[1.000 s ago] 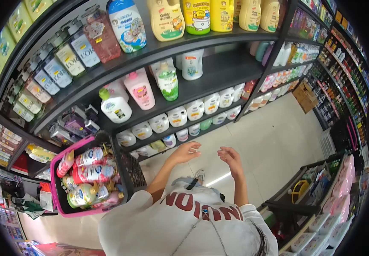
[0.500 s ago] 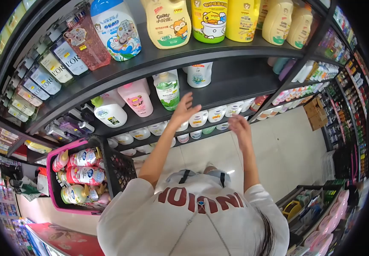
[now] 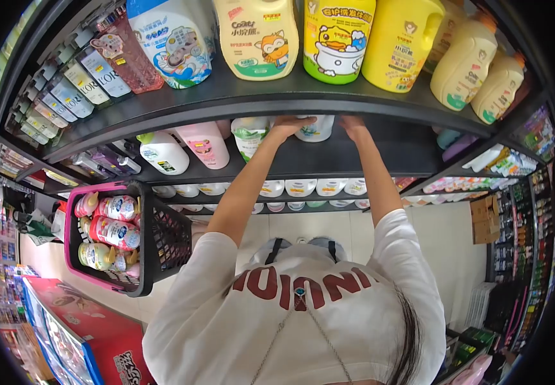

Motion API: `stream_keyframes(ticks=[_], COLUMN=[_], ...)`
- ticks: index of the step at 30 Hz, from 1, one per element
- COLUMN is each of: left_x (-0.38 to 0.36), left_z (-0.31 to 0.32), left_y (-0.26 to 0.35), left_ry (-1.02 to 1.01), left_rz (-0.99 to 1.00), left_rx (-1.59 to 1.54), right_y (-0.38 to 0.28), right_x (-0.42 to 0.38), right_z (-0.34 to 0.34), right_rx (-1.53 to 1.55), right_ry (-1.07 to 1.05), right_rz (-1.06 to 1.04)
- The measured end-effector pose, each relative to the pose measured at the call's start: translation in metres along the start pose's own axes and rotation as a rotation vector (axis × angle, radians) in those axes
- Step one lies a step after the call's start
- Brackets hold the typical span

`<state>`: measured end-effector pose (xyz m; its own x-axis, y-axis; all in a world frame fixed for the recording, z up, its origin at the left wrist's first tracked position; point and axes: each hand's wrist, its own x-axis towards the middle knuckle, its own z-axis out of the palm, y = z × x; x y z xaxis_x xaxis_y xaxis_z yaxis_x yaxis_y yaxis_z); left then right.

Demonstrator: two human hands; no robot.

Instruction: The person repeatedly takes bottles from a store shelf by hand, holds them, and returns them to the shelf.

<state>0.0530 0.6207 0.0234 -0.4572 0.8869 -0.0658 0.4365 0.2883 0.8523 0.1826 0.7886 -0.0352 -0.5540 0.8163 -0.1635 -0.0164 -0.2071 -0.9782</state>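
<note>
Moved forward and farther into the black shelf since the earlier frame, with bare left hand and bare right hand now under the overhanging upper shelf. Reaching at 12 o'clock from the body to either side of a white plastic bottle, rounded at the shoulders and smooth-sided, with bluish-green print low on the front. Standing upright on the black shelf, topped out of sight behind the upper shelf's edge.

Touching the bottle's near-left side with the left fingers, bent and partly hidden; cannot tell how firmly closed. Held just beside its right side with the right hand, fingers mostly hidden; cannot tell whether open or gripping.

Set along the same shelf toward 11 o'clock: a clear plastic bottle with green-and-white label, a glossy pink plastic bottle and a white plastic bottle with lime-green cap. Lined up above, at 12 to 1 o'clock: a cream bottle with a fox picture and a yellow handled bottle.

Placed at 10 o'clock: a black mesh-walled plastic basket with pink rim, holding pink-red pump bottles. Seen at 2 o'clock: brown cardboard boxes.
</note>
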Motion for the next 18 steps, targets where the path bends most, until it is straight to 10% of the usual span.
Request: stream_keyframes(ticks=[7,18], left_x=[0.049,0.023], left_z=[0.026,0.025], left_y=[-0.042,-0.026], left_ry=[0.182,-0.048], left_rz=[0.353,0.097], left_rx=[0.064,-0.031], right_y=[0.043,0.009], right_x=[0.034,-0.014], right_z=[-0.015,-0.009], right_rx=[0.117,-0.457], right_ry=[-0.166,-0.098], right_rz=[-0.131,-0.113])
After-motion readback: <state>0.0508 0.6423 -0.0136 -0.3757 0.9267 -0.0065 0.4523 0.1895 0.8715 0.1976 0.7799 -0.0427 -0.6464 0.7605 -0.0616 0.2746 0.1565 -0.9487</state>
